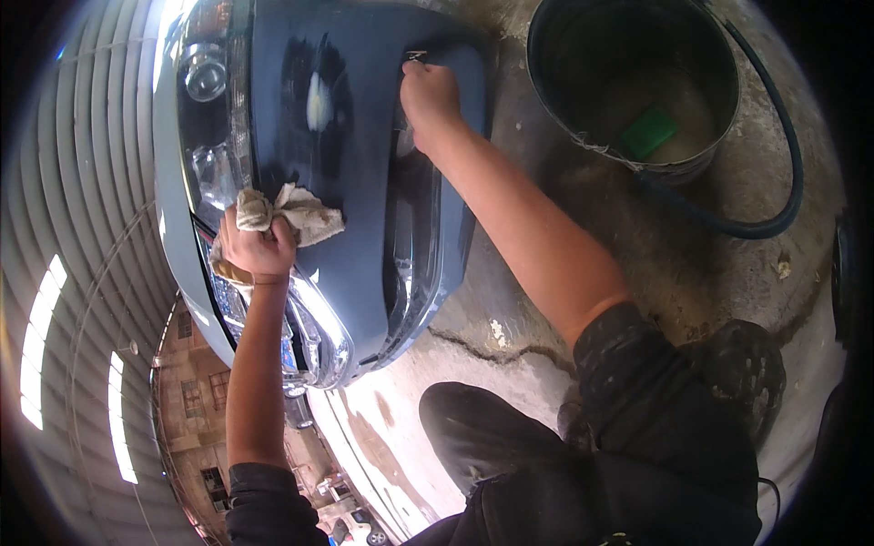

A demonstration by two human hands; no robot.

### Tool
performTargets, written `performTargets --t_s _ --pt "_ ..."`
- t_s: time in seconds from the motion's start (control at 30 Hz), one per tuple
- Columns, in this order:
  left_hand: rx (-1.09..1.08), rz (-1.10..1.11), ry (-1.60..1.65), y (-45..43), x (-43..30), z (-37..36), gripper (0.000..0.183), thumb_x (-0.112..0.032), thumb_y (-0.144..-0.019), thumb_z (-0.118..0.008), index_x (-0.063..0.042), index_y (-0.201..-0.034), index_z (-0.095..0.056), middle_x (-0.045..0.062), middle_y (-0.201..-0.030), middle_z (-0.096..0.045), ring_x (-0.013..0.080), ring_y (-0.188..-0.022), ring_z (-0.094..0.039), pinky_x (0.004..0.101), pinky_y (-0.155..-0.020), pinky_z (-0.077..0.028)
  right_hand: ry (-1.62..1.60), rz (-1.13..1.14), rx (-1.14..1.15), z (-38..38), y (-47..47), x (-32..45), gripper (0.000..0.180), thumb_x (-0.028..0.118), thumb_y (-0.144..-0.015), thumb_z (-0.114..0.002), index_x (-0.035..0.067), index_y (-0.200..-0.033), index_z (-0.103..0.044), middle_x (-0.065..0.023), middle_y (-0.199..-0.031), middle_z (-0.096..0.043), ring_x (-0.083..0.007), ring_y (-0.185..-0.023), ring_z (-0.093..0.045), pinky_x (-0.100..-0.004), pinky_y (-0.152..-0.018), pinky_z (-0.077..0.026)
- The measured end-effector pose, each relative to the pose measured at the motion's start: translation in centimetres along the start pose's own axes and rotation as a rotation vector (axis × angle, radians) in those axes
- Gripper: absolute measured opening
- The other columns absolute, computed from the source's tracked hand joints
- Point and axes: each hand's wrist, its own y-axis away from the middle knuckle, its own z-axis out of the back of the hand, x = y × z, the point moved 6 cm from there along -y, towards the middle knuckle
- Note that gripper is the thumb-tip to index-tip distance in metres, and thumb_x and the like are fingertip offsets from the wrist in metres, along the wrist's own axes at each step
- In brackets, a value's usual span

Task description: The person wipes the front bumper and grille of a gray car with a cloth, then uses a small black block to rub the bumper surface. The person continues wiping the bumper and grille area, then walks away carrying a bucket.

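Observation:
A crumpled, pale cloth (307, 217) is gripped in my left hand (256, 246), near the headlight (205, 78) and the dull blue-grey car bumper (355, 225). My right hand (430, 102) is curled at the dark recess in the lower bumper, by its upper end in the view. A small light-coloured bit shows beyond its fingertips; whether the hand holds anything is unclear. Between the hands, the bumper has a dark sanded patch with a whitish spot (318, 102) at its middle.
A large dark bucket (727, 130) with cloudy water and a green block (649, 132) stands on the stained concrete floor at the upper right. A black hose (795, 164) curves around it. My bent knee is below the bumper. Farther off are a building and parked vehicles.

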Motion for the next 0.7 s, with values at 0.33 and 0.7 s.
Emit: performTargets --t_s 0.33,0.7 --pt "-0.037 -0.036 -0.009 -0.1 -0.1 0.1 0.02 -0.021 -0.077 -0.067 -0.007 -0.091 -0.069 0.013 -0.092 -0.063 0.0381 -0.079 -0.06 0.0483 -0.071 -0.05 -0.025 0.023 -0.019 0.2 8.7 -7.1 0.041 0.024 -0.105 -0.05 -0.004 -0.077 -0.061 -0.0147 -0.071 -0.061 -0.0212 -0.071 -0.062 -0.0416 -0.072 -0.049" --pt "-0.191 -0.123 -0.033 0.6 0.8 -0.2 0.02 -0.028 -0.075 -0.072 -0.01 -0.076 -0.061 0.012 -0.089 -0.063 0.0381 -0.079 -0.063 0.0478 -0.068 -0.05 0.038 -0.02 -0.05 1.3 22.2 -17.5 0.033 0.026 -0.109 -0.049 -0.003 -0.095 -0.06 -0.0157 -0.086 -0.066 -0.0243 -0.079 -0.061 -0.0405 -0.082 -0.049"
